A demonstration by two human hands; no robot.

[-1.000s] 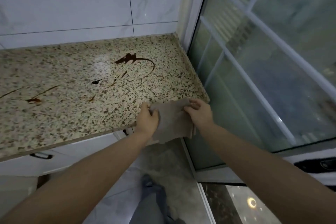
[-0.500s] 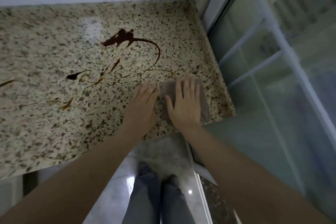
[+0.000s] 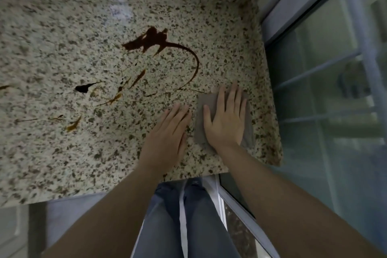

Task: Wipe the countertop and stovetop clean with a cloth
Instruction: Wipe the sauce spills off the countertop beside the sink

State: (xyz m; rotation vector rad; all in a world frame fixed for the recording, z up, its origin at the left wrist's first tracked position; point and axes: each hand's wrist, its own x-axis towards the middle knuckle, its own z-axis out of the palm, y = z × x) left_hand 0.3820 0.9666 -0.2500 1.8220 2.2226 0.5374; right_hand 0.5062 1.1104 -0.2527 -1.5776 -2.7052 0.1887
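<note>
Grey cloth is lying flat on the speckled countertop near its front right corner, w/ my right hand on top of it, fingers straight and spread, palm pressing down, not pinching anything. Left hand is just beside it, flat on bare stone w/ fingers straight and together. Dark brown spill sits further back w/ a thin curved trail running down toward the cloth, smaller streaks off to the left, glass door on the right.
</note>
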